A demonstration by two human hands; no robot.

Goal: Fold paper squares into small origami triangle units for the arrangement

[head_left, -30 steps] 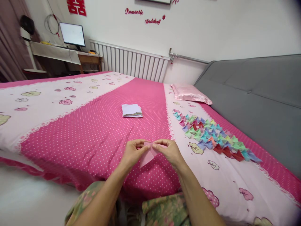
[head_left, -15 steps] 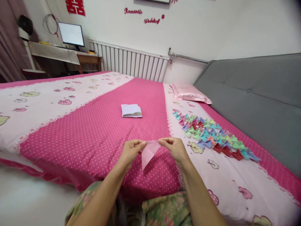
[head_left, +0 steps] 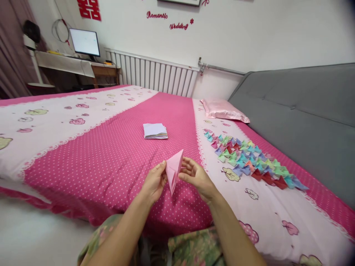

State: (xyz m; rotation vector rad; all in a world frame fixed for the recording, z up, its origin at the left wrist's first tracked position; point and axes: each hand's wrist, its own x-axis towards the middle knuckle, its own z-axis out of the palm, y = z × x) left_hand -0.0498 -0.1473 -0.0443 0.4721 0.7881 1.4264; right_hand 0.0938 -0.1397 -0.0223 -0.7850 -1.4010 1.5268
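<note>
In the head view, the pink folded paper [head_left: 174, 166] stands tilted above the near middle of the bedspread [head_left: 91, 170], between the two hands, one point upward and another down toward the near edge. The left hand [head_left: 155, 181] pinches its left side between thumb and fingers; the right hand [head_left: 197, 179] is just beside its right edge, thumb and fingers parted and half curled, and whether a fingertip touches the paper I cannot tell. As I judge it, the left pinch carries most of the hold, so if that thumb slackens, the piece could swing or drop onto the bedspread. The layers look loose toward the lower point, and a careless push from the right fingers could spread them unevenly, skew a crease or tear a thin corner. Squeezing too hard on the left might put a stray wrinkle across the panel. Farther off, in the middle, the stack of paper sheets [head_left: 154, 130] lies on soft cloth, and to the right the small folded paper pieces [head_left: 242, 159] sit close together; a tug on the fabric could slide the sheets or topple the pieces
</note>
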